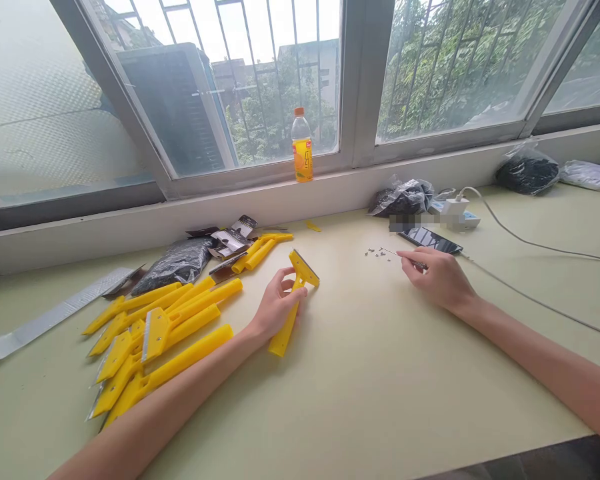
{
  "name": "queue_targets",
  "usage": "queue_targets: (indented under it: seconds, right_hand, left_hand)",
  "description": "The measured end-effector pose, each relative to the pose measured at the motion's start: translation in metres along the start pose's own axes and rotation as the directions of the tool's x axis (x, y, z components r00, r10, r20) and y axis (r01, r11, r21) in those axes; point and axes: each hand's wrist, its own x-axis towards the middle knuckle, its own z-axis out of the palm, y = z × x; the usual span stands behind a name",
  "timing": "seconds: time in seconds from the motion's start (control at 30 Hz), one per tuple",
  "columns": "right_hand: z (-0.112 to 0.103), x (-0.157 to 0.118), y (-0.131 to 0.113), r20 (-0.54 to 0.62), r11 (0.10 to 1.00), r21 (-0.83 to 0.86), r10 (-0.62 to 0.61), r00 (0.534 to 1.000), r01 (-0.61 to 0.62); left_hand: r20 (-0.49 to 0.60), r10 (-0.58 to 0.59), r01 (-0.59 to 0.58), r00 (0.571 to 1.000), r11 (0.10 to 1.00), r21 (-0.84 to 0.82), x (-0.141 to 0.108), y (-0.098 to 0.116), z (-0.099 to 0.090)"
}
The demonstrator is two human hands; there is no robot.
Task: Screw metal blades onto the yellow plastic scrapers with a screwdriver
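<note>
My left hand is closed around the handle of a yellow scraper, whose head points up and away from me. Its handle end slants down toward the table. In my right hand is a thin screwdriver, pinched between the fingers. The screwdriver's tip reaches several small screws scattered on the table; I cannot tell whether it touches one. A pile of yellow scrapers with metal blades lies left of my left forearm.
More yellow scraper parts lie behind my left hand, beside black-and-white cards and a dark plastic bag. A phone with cable lies behind my right hand, near a charger. A drink bottle stands on the window ledge.
</note>
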Motion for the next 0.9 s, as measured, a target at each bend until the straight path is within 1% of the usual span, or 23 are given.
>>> queue_targets:
  seconds: [0.27,0.37,0.57,0.8,0.9]
  right_hand:
    - [-0.0006,-0.0003,-0.0002,0.021,0.999,0.001,0.052,0.998,-0.052]
    - [-0.0009,-0.0003,-0.0006,0.018,0.999,-0.004,0.050,0.999,-0.050]
    - [-0.0022,0.0001,-0.0012,-0.035,1.000,0.010,0.023,0.999,-0.023]
    - [-0.0018,-0.0004,0.0001,-0.001,0.997,-0.059,0.059,0.998,-0.058]
    - [-0.0019,-0.0002,0.0001,-0.010,0.996,-0.054,0.067,0.998,-0.067]
  left_hand:
    - [0.003,0.000,0.000,1.000,1.000,0.000,-0.0001,0.0004,-0.0002]
    - [0.005,0.004,-0.004,1.000,1.000,0.002,0.0000,0.0003,-0.0003]
    - [0.005,-0.005,0.005,1.000,1.000,-0.003,0.0002,0.0010,-0.0002]
    - [0.004,-0.001,0.001,1.000,1.000,0.011,0.0000,-0.0006,-0.0012]
    - [0.006,0.007,-0.008,1.000,1.000,0.017,0.0001,-0.0011,-0.0017]
